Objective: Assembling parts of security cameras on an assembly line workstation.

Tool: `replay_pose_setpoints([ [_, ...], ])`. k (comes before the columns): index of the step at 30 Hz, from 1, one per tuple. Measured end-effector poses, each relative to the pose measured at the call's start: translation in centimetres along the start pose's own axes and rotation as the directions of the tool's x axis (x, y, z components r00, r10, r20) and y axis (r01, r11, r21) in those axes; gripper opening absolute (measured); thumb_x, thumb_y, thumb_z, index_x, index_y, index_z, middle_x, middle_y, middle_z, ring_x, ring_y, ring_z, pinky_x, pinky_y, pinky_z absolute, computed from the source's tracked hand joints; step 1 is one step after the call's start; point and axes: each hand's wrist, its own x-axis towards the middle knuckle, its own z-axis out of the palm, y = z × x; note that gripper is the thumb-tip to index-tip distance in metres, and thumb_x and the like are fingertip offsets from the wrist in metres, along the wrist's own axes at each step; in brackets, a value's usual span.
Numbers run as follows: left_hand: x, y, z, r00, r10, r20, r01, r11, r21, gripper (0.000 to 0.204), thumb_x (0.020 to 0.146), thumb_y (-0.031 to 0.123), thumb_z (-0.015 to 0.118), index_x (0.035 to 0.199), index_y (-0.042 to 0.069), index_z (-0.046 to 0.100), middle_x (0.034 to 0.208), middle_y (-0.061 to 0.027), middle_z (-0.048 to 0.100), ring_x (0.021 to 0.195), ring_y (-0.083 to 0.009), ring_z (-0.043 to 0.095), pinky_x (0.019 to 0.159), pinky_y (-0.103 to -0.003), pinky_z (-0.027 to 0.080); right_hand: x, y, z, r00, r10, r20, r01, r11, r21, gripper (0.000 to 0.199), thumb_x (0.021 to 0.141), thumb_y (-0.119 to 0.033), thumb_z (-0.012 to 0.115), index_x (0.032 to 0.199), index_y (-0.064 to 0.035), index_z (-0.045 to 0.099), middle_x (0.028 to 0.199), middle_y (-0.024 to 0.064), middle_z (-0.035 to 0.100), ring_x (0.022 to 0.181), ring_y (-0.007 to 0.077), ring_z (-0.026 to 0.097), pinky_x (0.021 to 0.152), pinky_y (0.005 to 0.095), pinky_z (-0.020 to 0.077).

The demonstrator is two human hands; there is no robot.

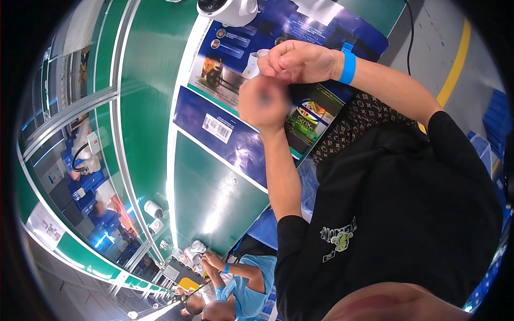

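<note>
My left hand (265, 104) is raised in a closed fist, and part of it is blurred. My right hand (300, 61), with a blue wristband (348, 67) on its wrist, is just above it with fingers curled and pinched, touching the left hand. I see nothing clearly held in either hand. Under both hands lies a flattened blue printed carton (230, 134) with product pictures, on the green work surface (150, 107). A white rounded appliance (227, 10) stands at the carton's far end. My black T-shirt (396, 214) fills the lower right.
Another person in a blue shirt (243, 283), also wearing a blue wristband, works at the bottom centre. Aluminium rails (69, 115) and blue bins (85, 182) run along the left. Two white cylinders (152, 209) stand near the surface's edge. A yellow floor line (455, 64) is at the right.
</note>
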Motion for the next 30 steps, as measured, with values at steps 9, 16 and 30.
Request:
replay_pose_setpoints([
  [9, 0.0, -0.1, 0.4, 0.995, -0.07, -0.068, 0.068, 0.997, -0.039, 0.015, 0.079, -0.005, 0.067, 0.09, 0.001, 0.059, 0.072, -0.0074, 0.06, 0.054, -0.0142, 0.056, 0.05, -0.024, 0.044, 0.0, 0.4, -0.9, 0.976, -0.058, 0.209, 0.054, 0.998, 0.024, 0.033, 0.089, -0.041, 0.064, 0.08, -0.0095, 0.06, 0.103, 0.0049, 0.058, 0.085, 0.0131, 0.049, 0.069, 0.0269, 0.0406],
  [16, -0.4, -0.3, 0.4, 0.992, -0.123, -0.01, 0.121, 0.989, -0.085, 0.01, 0.084, 0.001, 0.063, 0.094, 0.0, 0.06, 0.076, -0.0086, 0.061, 0.059, -0.0166, 0.058, 0.052, -0.026, 0.045, -0.2, 0.0, -0.2, 0.988, -0.013, 0.155, 0.024, 0.998, -0.066, 0.035, 0.085, -0.049, 0.064, 0.078, -0.0145, 0.063, 0.095, 0.0022, 0.051, 0.077, 0.0127, 0.043, 0.069, 0.0254, 0.0381],
  [30, 2.5, -3.3, -0.6, 0.698, -0.714, 0.052, 0.705, 0.672, -0.225, 0.018, 0.095, 0.008, 0.051, 0.102, -0.006, 0.061, 0.094, -0.0123, 0.069, 0.061, -0.0097, 0.058, 0.051, -0.02, 0.045, 0.4, 0.2, 0.8, 0.921, 0.203, -0.333, -0.258, 0.957, -0.132, 0.016, 0.091, -0.009, 0.06, 0.101, 0.0023, 0.065, 0.083, 0.0055, 0.064, 0.063, 0.0074, 0.047, 0.059, 0.0191, 0.04],
])
